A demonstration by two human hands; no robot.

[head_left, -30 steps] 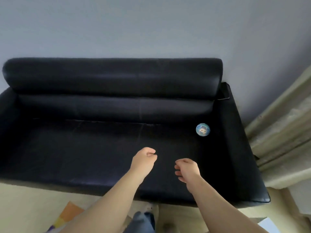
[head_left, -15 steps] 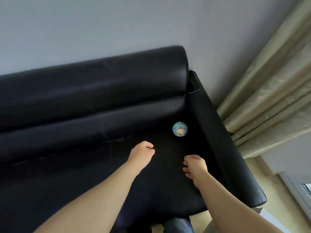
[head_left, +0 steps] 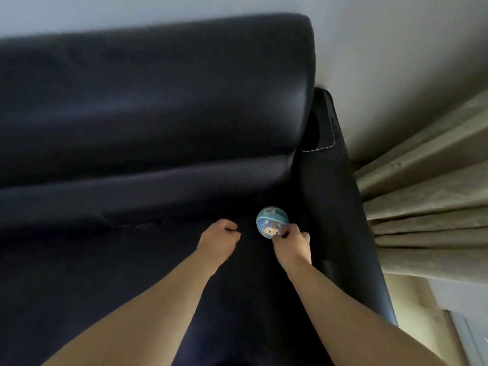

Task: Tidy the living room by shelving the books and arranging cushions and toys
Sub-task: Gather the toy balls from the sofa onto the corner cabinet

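One toy in view, and nothing else of the task: no books, cushions or shelf visible, so treat those steps as unverifiable from here.

Left hand [head_left: 220, 240]: poised over the seat of the sofa [head_left: 132, 114] toward its right end, fingers curled into a loose fist, holding nothing, apart from the toy.

Toy ball [head_left: 270, 219]: blue-green with a cartoon print, resting on the seat in the back right corner, at the foot of the backrest and just beside the right armrest. Not yet lifted, as far as can be judged.

Right hand [head_left: 290, 244]: at the ball's near right side, fingertips curled onto its surface. Read as a light grip, not a full wrap.

Phone [head_left: 320, 128]: dark slab lying on top of the right armrest at its back end, well apart from the ball; identity uncertain.

Curtain [head_left: 422, 202]: hanging past the right edge of the sofa.

Status, as a judgement: pickup of the ball under way; carrying it off and setting it with other toys outstanding. Regard shelving and cushion arrangement as neither confirmed nor excluded.
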